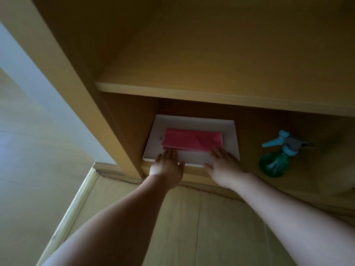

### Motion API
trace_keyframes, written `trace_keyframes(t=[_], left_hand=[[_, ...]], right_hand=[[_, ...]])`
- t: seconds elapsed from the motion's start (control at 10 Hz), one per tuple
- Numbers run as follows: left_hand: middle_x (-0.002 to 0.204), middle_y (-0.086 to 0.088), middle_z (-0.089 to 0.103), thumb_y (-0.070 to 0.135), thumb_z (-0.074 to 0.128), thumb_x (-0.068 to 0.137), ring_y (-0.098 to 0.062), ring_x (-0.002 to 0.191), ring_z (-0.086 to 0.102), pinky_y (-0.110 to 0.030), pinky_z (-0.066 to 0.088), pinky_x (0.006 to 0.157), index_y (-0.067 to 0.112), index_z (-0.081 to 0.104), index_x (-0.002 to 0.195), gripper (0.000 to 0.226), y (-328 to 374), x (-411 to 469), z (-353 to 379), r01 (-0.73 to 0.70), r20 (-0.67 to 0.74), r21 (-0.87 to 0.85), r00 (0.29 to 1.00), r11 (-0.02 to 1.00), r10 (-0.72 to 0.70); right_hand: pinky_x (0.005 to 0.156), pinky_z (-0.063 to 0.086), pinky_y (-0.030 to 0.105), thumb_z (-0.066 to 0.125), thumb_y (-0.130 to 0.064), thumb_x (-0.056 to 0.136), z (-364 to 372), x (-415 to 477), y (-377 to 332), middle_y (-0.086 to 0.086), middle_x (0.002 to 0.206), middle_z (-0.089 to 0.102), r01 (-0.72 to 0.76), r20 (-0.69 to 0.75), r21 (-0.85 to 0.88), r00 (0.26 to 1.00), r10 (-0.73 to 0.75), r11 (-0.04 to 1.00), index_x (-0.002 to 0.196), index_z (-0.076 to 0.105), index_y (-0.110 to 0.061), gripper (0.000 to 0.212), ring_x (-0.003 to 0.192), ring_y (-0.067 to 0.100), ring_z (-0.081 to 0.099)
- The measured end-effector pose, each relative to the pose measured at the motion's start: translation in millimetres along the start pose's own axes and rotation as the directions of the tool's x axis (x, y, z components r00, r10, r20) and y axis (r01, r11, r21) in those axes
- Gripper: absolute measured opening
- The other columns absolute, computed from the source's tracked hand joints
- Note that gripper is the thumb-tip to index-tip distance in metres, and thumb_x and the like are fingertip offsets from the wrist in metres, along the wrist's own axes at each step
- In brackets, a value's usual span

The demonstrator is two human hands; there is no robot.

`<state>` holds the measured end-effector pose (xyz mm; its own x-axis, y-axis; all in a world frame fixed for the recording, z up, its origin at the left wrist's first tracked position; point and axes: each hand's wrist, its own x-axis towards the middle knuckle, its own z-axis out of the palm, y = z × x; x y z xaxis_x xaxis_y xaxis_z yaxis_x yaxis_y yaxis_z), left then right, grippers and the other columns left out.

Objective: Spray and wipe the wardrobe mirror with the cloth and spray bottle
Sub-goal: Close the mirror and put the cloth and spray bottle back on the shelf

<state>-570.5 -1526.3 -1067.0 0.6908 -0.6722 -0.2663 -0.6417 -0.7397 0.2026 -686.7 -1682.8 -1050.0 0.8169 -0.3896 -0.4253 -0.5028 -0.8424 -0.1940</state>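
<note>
Wooden shelf [269, 131]: unlabelled spray bottle [276, 162], cloth [192, 140].

Two bare forearms, no sleeves, watch or jewellery visible. Left hand [166, 169] and right hand [223, 166] ungloved, no rings I can make out.

Both bare forearms extended forward and slightly inward, converging. Left hand [166, 169]: palm down, fingers straight and close together, thumb splayed to the right. Right hand [223, 163]: palm down, fingers flat and spread, thumb splayed left. Neither hand closed on anything; the hands are apart.
</note>
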Motion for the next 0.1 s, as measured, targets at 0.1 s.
trace_keyframes(t=[0.1], left_hand=[[0.158, -0.006, 0.019, 0.039, 0.029, 0.101, -0.020, 0.145, 0.015, -0.030, 0.011, 0.114, 0.010, 0.017, 0.151, 0.059, 3.4, -22.7, -8.1, -0.042, -0.037, -0.040, 0.998, 0.998, 0.041]], right_hand=[[0.120, 0.013, 0.036, 0.025, -0.046, 0.104, -6.2, -22.1, -12.7, 0.005, 0.164, 0.006, 0.050, -0.053, 0.075, 0.998, -0.046, 0.996, 0.155, 0.009, -0.014, 0.063, 0.150, 0.021, 0.008]])
